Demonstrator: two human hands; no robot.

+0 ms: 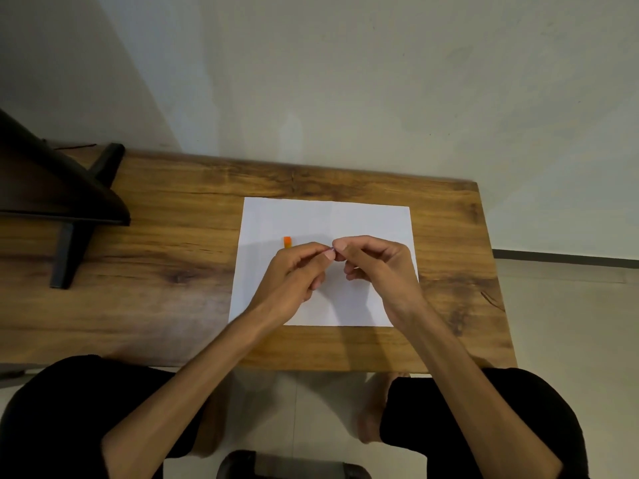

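The person's left hand (297,271) and right hand (373,264) meet above the middle of a white rectangular sheet of paper (311,219). Both pinch a tiny pale piece (332,250) between thumb and forefinger tips, and the other fingers of each hand curl loosely inward. The piece is held in the air over the sheet, not resting on it, and it is too small to tell what it is.

The likeliest mishap is a slip. So little of the piece shows between the fingertips that a small twist or an uneven pull could pop it free. It might then bounce off the smooth paper and roll over the table's near edge to the floor. Squeezing too hard could bend or snap it if it is thin. A dropped wrist could also nudge the small orange rectangular block (287,242), which lies near the sheet's left edge just beyond the left fingertips.

The paper is matte and flat, with a faint crease down its centre. It lies on a brown wooden table (173,257) with strong dark grain, knots and a slightly wavy far edge. A black angular stand (62,188), hard-edged and dull, sits at the table's far left corner.
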